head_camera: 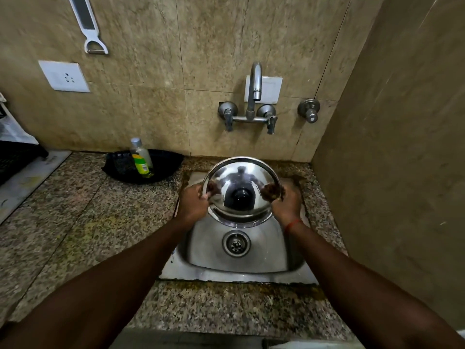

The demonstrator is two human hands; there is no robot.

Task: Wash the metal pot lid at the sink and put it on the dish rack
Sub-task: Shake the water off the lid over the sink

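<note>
A shiny round metal pot lid [241, 177] with a dark knob in its middle is held tilted over the steel sink [274, 253], its top facing me. My left hand [192, 204] grips its left rim and my right hand [288, 204] grips its right rim. The sink's drain [236, 244] lies just below the lid. Above it on the wall is the tap [254, 94], with no water running. A black dish rack [15, 157] shows partly at the far left edge.
A black tray [166, 162] with a bottle of green liquid [141, 158] stands on the granite counter [75, 217] left of the sink. A tiled side wall [392, 172] closes in the right. A peeler [88, 26] and a socket plate [64, 76] are on the back wall.
</note>
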